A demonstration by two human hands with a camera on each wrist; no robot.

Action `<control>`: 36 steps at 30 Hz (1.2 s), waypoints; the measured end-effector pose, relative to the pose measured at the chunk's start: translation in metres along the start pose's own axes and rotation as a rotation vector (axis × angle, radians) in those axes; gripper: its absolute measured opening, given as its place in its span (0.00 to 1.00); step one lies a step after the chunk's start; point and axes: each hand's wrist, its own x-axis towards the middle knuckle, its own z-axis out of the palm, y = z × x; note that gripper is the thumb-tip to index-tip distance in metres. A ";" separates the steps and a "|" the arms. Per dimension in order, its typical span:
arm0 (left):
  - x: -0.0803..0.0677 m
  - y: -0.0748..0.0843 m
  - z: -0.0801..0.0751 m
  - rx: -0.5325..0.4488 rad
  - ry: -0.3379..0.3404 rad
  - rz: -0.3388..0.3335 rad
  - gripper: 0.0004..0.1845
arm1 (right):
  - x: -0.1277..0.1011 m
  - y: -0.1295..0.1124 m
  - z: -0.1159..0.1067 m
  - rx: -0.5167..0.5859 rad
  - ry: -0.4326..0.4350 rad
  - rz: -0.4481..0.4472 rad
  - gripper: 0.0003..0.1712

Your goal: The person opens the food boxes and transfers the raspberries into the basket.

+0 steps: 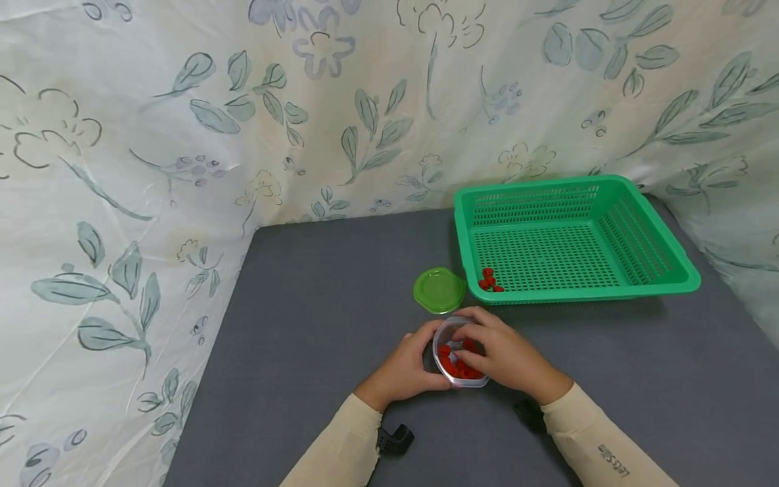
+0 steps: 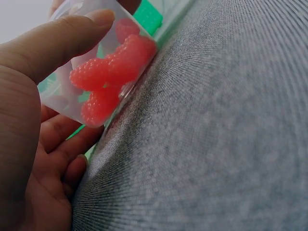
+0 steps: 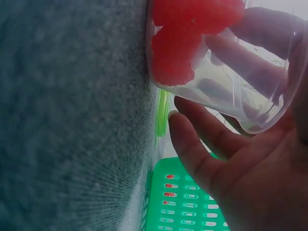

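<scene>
Past your sleeves (image 1: 343,443), your left hand (image 1: 409,368) grips the clear cup (image 1: 470,383); your right hand (image 1: 510,355), opposite, is nearer the red berries (image 1: 449,365), fingers inside, pinching or not you can't tell.

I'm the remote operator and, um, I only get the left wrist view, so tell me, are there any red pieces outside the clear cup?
Observer: Yes, the head view shows several red pieces in the near left corner of the green basket.
Operator: Okay, anything on the table just beyond the cup?
Observer: A green lid, lying left of the basket.
Operator: And what's behind the table?
Observer: A pale cloth printed with leaves and flowers.
</scene>
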 end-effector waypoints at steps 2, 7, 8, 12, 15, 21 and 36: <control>0.000 0.000 0.000 -0.003 -0.003 -0.007 0.50 | 0.000 -0.001 0.000 -0.001 -0.018 0.030 0.11; 0.000 0.000 0.000 -0.016 -0.008 -0.012 0.50 | 0.000 -0.004 0.000 -0.008 -0.060 0.114 0.07; 0.000 0.000 0.000 -0.018 -0.007 -0.009 0.50 | 0.000 -0.004 -0.001 -0.007 -0.066 0.126 0.07; 0.000 -0.001 0.000 -0.027 -0.003 0.010 0.50 | 0.001 -0.004 -0.001 -0.002 -0.073 0.153 0.14; 0.000 -0.001 0.001 -0.028 -0.004 0.021 0.50 | 0.001 -0.006 -0.002 -0.006 -0.084 0.157 0.18; 0.001 -0.001 0.001 -0.034 -0.012 0.014 0.49 | 0.001 -0.009 -0.005 -0.030 -0.112 0.158 0.21; -0.002 0.003 0.000 0.021 -0.009 -0.034 0.50 | -0.001 -0.008 -0.005 -0.051 -0.108 0.158 0.20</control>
